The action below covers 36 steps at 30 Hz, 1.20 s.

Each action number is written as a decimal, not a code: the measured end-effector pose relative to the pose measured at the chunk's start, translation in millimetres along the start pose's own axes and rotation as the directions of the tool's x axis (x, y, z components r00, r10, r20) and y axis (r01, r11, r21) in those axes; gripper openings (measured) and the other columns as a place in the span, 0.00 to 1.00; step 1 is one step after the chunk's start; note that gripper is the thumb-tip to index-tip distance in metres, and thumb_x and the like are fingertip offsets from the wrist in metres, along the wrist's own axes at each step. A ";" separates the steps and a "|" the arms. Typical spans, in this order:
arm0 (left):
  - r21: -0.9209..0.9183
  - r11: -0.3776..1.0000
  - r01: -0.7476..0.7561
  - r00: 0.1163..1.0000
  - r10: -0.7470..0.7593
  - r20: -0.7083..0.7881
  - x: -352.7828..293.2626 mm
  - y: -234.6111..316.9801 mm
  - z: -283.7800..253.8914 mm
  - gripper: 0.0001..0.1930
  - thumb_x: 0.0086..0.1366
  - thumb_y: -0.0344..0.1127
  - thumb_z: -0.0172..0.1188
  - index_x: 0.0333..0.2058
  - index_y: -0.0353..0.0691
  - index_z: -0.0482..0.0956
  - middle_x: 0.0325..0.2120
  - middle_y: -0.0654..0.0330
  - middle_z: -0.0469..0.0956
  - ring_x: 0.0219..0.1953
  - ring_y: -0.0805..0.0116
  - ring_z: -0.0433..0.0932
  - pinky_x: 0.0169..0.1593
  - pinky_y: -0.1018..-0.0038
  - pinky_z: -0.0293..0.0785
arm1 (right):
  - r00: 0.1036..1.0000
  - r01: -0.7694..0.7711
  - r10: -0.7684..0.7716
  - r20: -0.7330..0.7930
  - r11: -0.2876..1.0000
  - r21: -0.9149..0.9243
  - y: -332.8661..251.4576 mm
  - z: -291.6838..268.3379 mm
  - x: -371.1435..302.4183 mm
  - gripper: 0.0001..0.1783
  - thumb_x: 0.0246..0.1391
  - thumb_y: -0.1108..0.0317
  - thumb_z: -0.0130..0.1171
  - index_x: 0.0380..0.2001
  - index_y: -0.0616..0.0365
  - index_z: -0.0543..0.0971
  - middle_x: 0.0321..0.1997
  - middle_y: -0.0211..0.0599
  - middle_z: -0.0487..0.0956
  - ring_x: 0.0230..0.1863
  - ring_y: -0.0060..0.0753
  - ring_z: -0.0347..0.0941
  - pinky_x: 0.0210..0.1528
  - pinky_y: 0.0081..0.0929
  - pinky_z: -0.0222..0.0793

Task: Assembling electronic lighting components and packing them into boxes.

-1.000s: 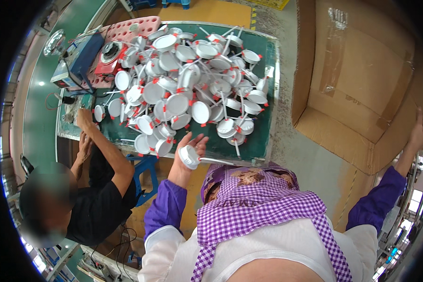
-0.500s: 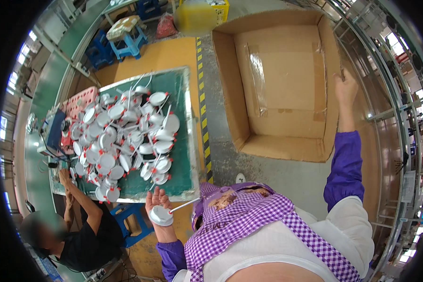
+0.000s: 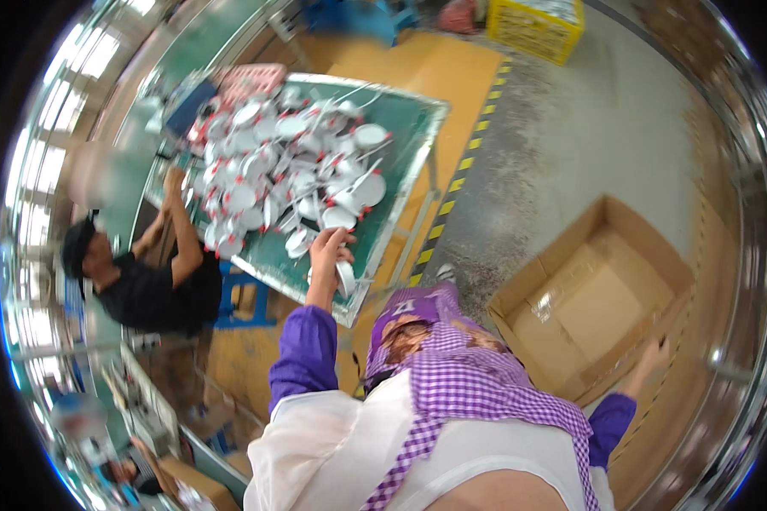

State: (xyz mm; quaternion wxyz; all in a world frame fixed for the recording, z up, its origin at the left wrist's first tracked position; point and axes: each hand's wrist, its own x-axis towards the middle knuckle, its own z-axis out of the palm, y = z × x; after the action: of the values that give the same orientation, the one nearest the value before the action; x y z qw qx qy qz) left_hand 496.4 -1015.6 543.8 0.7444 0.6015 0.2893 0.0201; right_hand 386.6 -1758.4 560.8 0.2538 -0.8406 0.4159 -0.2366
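one open cardboard box point(image 3: 605, 289) lies by the right hand point(image 3: 653, 356).

Pale lettering point(image 3: 403, 307) stands on the purple apron point(image 3: 477, 375), between the hands and nearer the left hand point(image 3: 331, 255); folds leave only part showing. Black-and-yellow warning stripes point(image 3: 458, 183) run along the floor point(image 3: 520, 187) beyond the left hand, to its right. Any marking on the white round fixture point(image 3: 345, 278) it holds is too blurred to read.
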 end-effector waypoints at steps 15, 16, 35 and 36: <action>0.421 0.777 0.467 0.842 -0.537 0.057 -21.7 16.0 20.2 0.20 0.68 0.49 0.53 0.28 0.36 0.78 0.20 0.63 0.77 0.17 0.76 0.72 0.23 0.77 0.69 | 0.979 -0.203 0.188 -0.085 0.811 -0.549 52.4 102.2 181.1 0.24 0.45 0.60 0.52 0.39 0.71 0.80 0.43 0.59 0.80 0.47 0.57 0.76 0.48 0.43 0.69; 0.323 0.812 0.486 0.852 -0.522 0.030 -20.8 8.5 19.1 0.22 0.67 0.51 0.54 0.28 0.36 0.78 0.21 0.61 0.77 0.16 0.75 0.71 0.22 0.77 0.69 | 0.983 -0.179 0.176 -0.057 0.825 -0.537 39.1 116.6 188.2 0.24 0.46 0.61 0.51 0.39 0.71 0.79 0.43 0.60 0.79 0.47 0.57 0.76 0.48 0.43 0.69; 0.594 0.798 0.098 0.939 -0.272 0.212 272.3 115.6 408.7 0.30 0.62 0.52 0.60 0.49 0.29 0.72 0.30 0.51 0.81 0.31 0.66 0.80 0.34 0.71 0.74 | 0.985 -0.019 -0.007 0.170 0.988 0.151 -369.2 494.1 457.8 0.20 0.44 0.62 0.62 0.38 0.65 0.78 0.40 0.51 0.81 0.43 0.47 0.77 0.46 0.38 0.69; 0.610 0.776 0.159 0.917 -0.344 0.199 293.0 130.0 435.8 0.35 0.61 0.55 0.61 0.54 0.28 0.68 0.32 0.49 0.81 0.33 0.64 0.80 0.36 0.71 0.74 | 0.984 -0.010 -0.025 0.178 0.981 0.194 -405.7 508.8 460.9 0.19 0.43 0.64 0.62 0.38 0.66 0.77 0.39 0.50 0.80 0.42 0.45 0.76 0.46 0.36 0.69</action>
State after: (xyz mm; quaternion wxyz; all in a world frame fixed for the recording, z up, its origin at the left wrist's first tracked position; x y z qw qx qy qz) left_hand 979.7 -1254.2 590.1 0.5551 0.7510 0.2439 -0.2616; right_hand 1181.3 -1806.0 513.6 0.3702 -0.8313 0.3630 -0.2001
